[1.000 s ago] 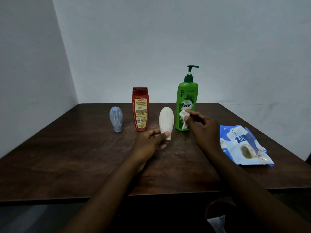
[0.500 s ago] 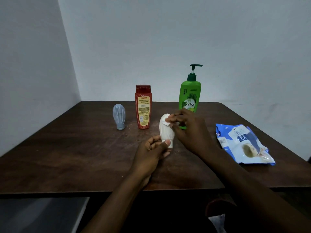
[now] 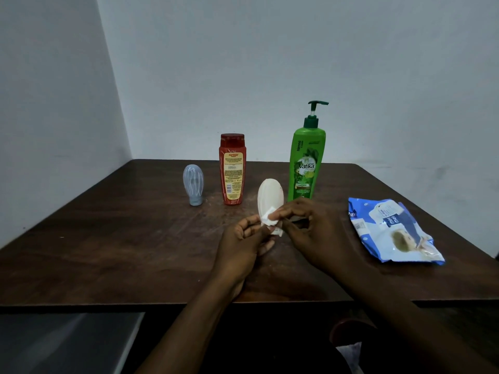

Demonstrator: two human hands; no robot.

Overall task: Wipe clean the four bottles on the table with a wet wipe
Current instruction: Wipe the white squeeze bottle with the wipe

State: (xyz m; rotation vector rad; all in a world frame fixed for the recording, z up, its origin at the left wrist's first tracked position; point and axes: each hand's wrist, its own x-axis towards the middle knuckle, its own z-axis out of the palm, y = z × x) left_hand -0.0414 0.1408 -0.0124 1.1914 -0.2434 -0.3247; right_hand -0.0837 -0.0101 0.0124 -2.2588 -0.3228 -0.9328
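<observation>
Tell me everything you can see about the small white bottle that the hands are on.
The white bottle is small, oval and ribbed, opaque and plastic-looking. It is upright with its narrow end down, just nearer than the red bottle and the green pump bottle. The left hand grips its lower end, and the right hand presses a wet wipe against its lower front. The hands hide whether it rests on the table.

Far, right of centre: green pump bottle [image 3: 306, 168] reads "Vatika" on its front label, "Henna" running up its shoulder | Far centre: red bottle [image 3: 232, 171], yellow label and barcode, print too small to read | Right: blue wipes pack [image 3: 391, 230] shows "mee mee" on a dark tag
</observation>
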